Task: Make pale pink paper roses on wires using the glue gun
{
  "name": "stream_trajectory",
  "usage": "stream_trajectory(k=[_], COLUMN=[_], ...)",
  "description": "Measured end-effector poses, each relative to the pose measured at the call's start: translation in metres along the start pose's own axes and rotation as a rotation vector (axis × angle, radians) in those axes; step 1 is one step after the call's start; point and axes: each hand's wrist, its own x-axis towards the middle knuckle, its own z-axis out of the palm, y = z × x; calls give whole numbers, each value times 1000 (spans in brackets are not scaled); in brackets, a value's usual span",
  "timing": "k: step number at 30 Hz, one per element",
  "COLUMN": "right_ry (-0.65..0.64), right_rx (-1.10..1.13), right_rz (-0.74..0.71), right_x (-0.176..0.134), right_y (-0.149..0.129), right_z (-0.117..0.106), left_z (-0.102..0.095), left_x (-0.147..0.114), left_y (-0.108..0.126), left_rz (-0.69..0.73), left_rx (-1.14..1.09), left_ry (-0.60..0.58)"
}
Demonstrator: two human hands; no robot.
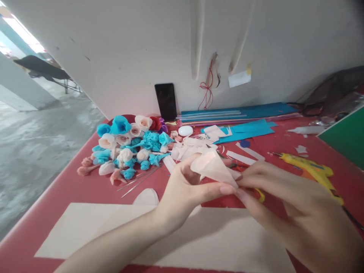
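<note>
Between my two hands is a pale pink paper flower (pixel 213 168), rolled into a cone with its wide end to the upper left. My left hand (pixel 187 185) is closed round it, thumb lying along its lower side. At its narrow right end, my right hand (pixel 273 197) pinches the tip between thumb and fingers. Below the hands lies a large pale paper sheet (pixel 93 231), with cut rounded paper pieces (pixel 146 197) at its upper edge. Part of a yellow-handled tool (pixel 260 195), perhaps scissors, shows behind my right hand.
Blue, white and pink paper flowers (pixel 125 140) are heaped at the left. White paper scraps (pixel 196 146), blue paper strips (pixel 247 131) and a phone (pixel 165 101) sit farther back. A yellow glue gun (pixel 313 170) lies right, thin wires (pixel 136 184) left, on the red table (pixel 36 239).
</note>
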Motion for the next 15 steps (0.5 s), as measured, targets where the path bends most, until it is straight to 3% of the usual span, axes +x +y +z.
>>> stream_trajectory(k=[8, 12, 15], right_ry=[148, 158, 137], right_rx=[-299, -448, -545], right_rz=[-307, -401, -468], right_x=[-2, -3, -6], right_y=[4, 6, 10], right_z=[-13, -16, -20], left_z=[-4, -3, 0], left_x=[2, 2, 1], left_y=[17, 22, 24], left_rz=[246, 266, 233], left_rx=[488, 620, 681], left_ry=[-142, -194, -158])
